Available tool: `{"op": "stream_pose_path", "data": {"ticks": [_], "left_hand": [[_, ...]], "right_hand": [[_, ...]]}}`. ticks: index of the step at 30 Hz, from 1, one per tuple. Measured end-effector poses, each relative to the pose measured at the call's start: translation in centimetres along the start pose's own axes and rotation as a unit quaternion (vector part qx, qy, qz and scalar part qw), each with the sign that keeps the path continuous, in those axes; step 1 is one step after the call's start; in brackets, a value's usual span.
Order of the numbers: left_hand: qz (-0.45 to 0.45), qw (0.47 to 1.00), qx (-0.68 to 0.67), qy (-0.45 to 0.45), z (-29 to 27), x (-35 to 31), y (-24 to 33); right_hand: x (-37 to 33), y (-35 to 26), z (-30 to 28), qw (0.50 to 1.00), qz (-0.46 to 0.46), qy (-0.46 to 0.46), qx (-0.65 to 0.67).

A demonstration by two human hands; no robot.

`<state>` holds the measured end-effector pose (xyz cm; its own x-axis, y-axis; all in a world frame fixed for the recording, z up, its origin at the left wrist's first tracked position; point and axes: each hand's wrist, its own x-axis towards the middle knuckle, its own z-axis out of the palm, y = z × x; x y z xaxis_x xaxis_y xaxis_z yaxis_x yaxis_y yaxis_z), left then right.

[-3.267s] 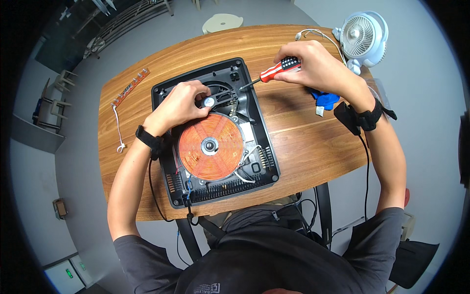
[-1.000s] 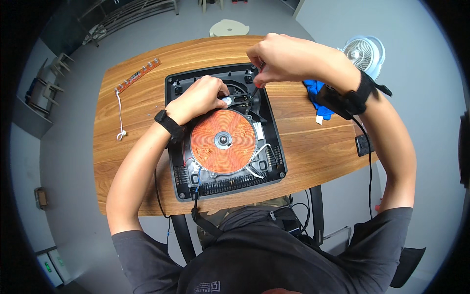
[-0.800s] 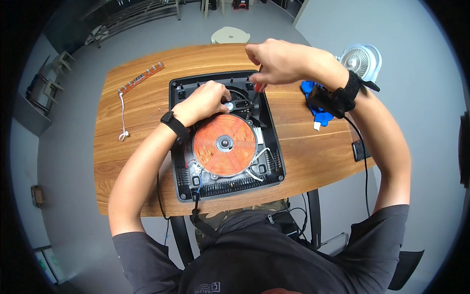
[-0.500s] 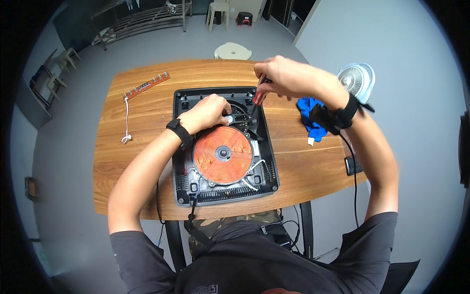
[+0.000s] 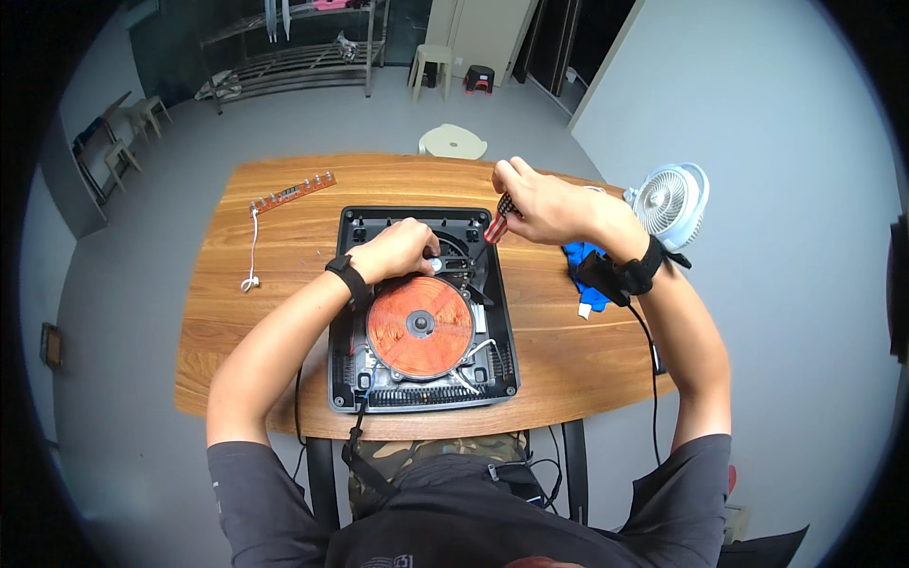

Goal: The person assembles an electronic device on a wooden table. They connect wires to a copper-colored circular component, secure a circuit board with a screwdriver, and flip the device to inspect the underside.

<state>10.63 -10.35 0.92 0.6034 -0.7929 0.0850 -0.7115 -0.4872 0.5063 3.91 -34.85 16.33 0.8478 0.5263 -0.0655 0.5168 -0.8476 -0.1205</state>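
An opened induction cooker base [image 5: 341, 369] lies on the table in front of me, with a round copper coil [image 5: 398, 327] in it. Beyond the coil sits a black cooling fan [image 5: 456, 248] with a pale hub. My left hand [image 5: 402, 251] reaches over the coil's far left side, its fingers curled in at the fan. In my right hand [image 5: 540, 204] is a screwdriver [image 5: 495, 228] with a red, white and dark handle. Its shaft slants down left to the fan's right side; the tip's exact contact is hard to make out.
A narrow orange circuit board [image 5: 294, 193] with a white cable [image 5: 253, 248] lies at the table's far left. Several tiny screws lie left of the cooker. To the right are a blue cloth [image 5: 579, 270] and a small light-blue fan [image 5: 670, 202]. A stool [image 5: 453, 141] stands beyond the table.
The view has tilted up, so the table sits lower in the picture. Both hands stay at the fan, and the screwdriver leans a little more.
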Motion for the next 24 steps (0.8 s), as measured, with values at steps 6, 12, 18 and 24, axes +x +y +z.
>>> {"op": "stream_pose_path", "data": {"ticks": [6, 12, 18, 24], "left_hand": [[0.002, 1.000, 0.024, -0.011, 0.0, -0.1, 0.2], [-0.006, 1.000, 0.015, 0.000, 0.0, -0.4, 0.3], [-0.005, 1.000, 0.008, -0.003, 0.0, -0.2, 0.2], [-0.012, 1.000, 0.003, 0.003, 0.2, -0.2, -0.1]], "right_hand": [[0.2, -1.5, 0.1, 0.998, 0.020, 0.033, -0.044], [0.3, -2.7, 0.2, 0.991, 0.071, 0.056, -0.094], [-0.5, -0.5, -0.2, 0.999, 0.001, 0.029, -0.018], [0.3, 0.2, 0.5, 0.998, -0.018, 0.056, -0.004]]}}
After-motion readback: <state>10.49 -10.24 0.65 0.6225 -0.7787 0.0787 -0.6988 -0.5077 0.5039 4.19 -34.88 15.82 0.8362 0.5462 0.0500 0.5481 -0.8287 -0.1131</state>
